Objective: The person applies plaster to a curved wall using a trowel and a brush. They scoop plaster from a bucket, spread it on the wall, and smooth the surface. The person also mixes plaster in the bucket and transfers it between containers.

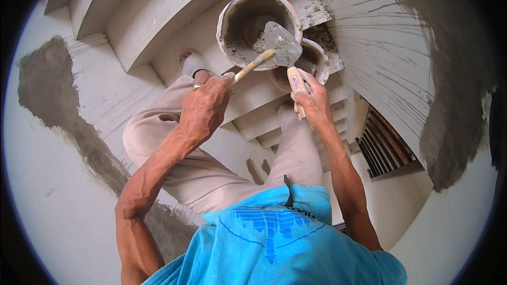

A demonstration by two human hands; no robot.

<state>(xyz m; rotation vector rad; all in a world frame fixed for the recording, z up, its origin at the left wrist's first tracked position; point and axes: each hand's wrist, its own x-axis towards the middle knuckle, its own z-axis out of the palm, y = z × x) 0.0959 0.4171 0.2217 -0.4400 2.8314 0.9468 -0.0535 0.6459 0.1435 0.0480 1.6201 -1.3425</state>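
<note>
My right hand [314,103] is closed around the pale wooden handle of a trowel [282,45]. Its wet, grey-smeared metal blade points away from me, over the rim of a large bucket [224,42]. My left hand [206,105] grips a wooden-handled tool [253,67], whose yellowish rounded end reaches toward the trowel blade. The tool's other end is hidden by the hand, so its exact kind is unclear. Grey wet mortar [251,31] coats the inside of the large bucket. A smaller bucket [322,66] stands beside it, partly covered by the trowel and my right hand.
White stair steps [158,16] rise at the upper left, and more steps [264,119] drop away below the buckets. Grey mortar patches mark the left wall [53,84] and right wall [454,126]. A dark slatted grille [388,142] is low at right. My sandalled foot [195,66] rests on a step.
</note>
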